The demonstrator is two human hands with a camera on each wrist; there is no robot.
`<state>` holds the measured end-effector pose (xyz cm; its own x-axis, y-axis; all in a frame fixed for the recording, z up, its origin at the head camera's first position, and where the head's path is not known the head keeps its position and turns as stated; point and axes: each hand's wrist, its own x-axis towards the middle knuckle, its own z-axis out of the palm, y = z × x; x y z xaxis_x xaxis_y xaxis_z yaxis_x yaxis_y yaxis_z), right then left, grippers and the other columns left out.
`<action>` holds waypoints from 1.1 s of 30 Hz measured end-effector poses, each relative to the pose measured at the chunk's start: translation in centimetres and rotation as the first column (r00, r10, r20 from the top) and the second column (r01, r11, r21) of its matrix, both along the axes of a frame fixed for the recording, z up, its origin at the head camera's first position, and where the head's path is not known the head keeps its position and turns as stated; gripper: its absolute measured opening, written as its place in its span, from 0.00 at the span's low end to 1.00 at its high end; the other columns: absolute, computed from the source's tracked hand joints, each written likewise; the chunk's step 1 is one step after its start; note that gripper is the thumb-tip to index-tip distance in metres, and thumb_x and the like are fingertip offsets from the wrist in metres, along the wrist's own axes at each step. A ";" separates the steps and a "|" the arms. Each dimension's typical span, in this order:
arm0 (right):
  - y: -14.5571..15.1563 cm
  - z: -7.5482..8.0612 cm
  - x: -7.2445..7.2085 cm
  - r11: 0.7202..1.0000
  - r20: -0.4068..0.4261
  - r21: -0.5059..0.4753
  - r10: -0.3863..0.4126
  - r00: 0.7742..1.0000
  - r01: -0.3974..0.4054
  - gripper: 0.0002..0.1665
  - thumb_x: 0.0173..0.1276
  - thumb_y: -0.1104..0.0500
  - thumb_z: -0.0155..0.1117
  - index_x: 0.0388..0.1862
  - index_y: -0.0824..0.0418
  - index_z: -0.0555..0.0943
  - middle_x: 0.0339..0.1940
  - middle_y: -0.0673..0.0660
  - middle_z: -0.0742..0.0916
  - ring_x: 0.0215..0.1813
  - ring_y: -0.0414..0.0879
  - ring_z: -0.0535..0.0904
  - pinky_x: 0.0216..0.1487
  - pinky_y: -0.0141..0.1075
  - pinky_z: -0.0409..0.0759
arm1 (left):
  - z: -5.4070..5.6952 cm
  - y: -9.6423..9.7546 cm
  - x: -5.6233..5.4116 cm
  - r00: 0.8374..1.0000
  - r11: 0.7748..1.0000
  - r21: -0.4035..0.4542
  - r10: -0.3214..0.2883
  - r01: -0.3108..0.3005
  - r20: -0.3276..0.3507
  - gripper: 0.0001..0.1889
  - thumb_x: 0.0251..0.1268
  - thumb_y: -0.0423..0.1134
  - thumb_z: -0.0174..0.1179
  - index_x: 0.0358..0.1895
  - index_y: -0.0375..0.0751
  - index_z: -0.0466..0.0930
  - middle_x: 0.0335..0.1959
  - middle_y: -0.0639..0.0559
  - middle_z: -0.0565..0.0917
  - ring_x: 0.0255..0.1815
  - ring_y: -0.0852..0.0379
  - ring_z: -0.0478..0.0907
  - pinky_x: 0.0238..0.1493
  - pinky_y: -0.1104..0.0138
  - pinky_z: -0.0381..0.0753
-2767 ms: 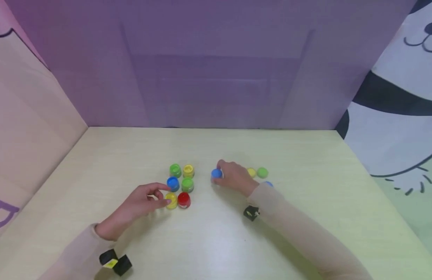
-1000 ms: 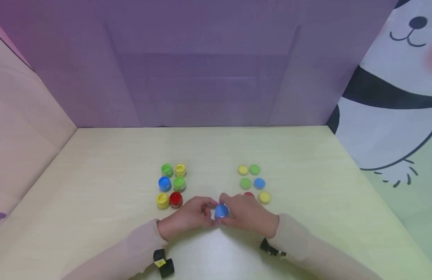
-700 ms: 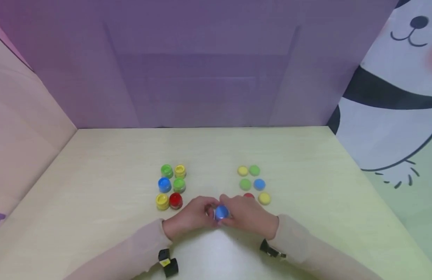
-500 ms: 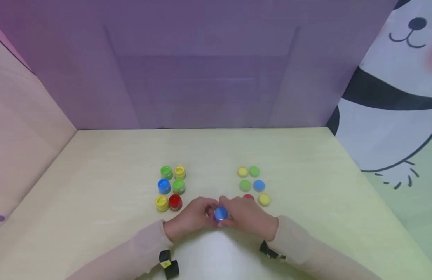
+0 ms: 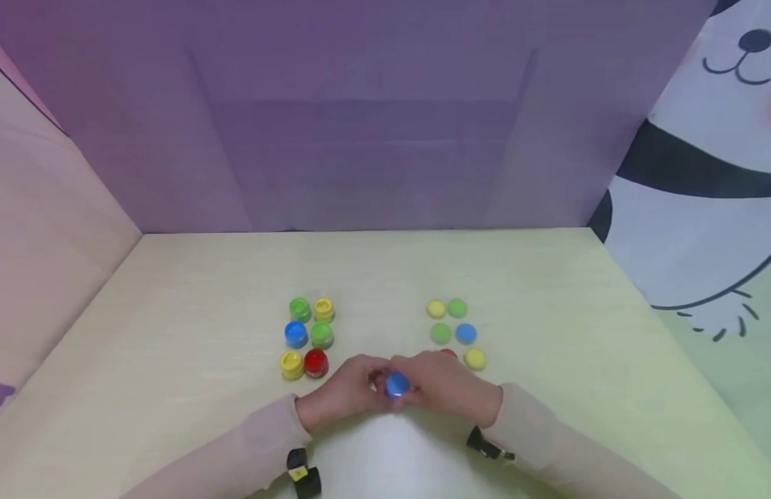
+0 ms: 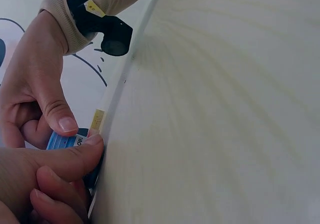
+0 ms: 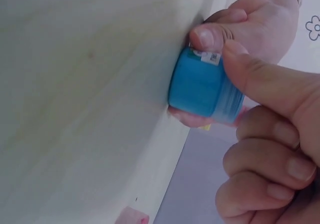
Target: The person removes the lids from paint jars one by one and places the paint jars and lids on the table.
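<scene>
Low over the table's near middle, both hands meet at a small blue paint jar (image 7: 197,84) with a ridged blue lid (image 5: 397,384). My left hand (image 5: 342,389) grips the jar's body low down, its thumb beside the label. From the other side my right hand (image 5: 451,388) pinches the lid between thumb and fingers. The jar stands upright at the table surface, and the lid sits on it. In the head view the fingers cover most of the body; the right wrist view shows its blue side.
To the left stand several small jars without lids, among them a red jar (image 5: 316,362) and a blue jar (image 5: 296,334). Several loose lids lie at right, including a yellow lid (image 5: 475,358); my right hand partly covers a red lid (image 5: 448,353). A purple panel (image 5: 373,138) bounds the table's back.
My right hand has brought the blue jar toward the table's front. My left hand has moved right from beside the left-hand jars and now grips its body.
</scene>
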<state>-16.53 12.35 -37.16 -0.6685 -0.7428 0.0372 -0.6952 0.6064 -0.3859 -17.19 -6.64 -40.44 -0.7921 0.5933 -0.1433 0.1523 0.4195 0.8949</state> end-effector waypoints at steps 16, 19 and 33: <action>1.4 0.0 -1.0 0.995 0.153 0.012 0.097 0.983 -0.100 0.23 0.63 0.60 0.64 0.58 0.52 0.78 0.39 0.50 0.88 0.34 0.31 0.79 0.41 0.24 0.75 | 0.1 0.0 0.0 0.999 1.000 0.000 0.003 -0.003 0.034 0.16 0.50 0.38 0.70 0.45 0.49 0.83 0.35 0.60 0.84 0.36 0.60 0.74 0.44 0.65 0.72; 1.4 0.2 -0.7 0.993 0.109 0.032 0.109 0.988 -0.113 0.24 0.64 0.61 0.63 0.59 0.52 0.76 0.34 0.50 0.87 0.28 0.32 0.77 0.34 0.24 0.74 | 0.0 0.0 0.0 0.999 1.000 -0.006 0.007 -0.007 0.042 0.16 0.51 0.38 0.70 0.46 0.51 0.83 0.36 0.61 0.84 0.36 0.61 0.75 0.45 0.64 0.72; -1.1 0.3 1.8 0.959 -0.163 0.122 -0.234 0.958 0.255 0.28 0.59 0.36 0.62 0.33 0.60 0.70 0.14 0.47 0.71 0.15 0.37 0.63 0.15 0.28 0.61 | -0.1 0.2 -0.1 1.000 0.998 -0.062 0.019 -0.020 -0.018 0.18 0.51 0.32 0.68 0.48 0.46 0.83 0.25 0.57 0.77 0.31 0.59 0.71 0.36 0.68 0.71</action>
<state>-14.72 11.26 -36.83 -0.8256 -0.5616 0.0546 -0.5607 0.8057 -0.1909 -17.25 -6.47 -40.55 -0.8060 0.5682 -0.1659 0.1586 0.4773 0.8643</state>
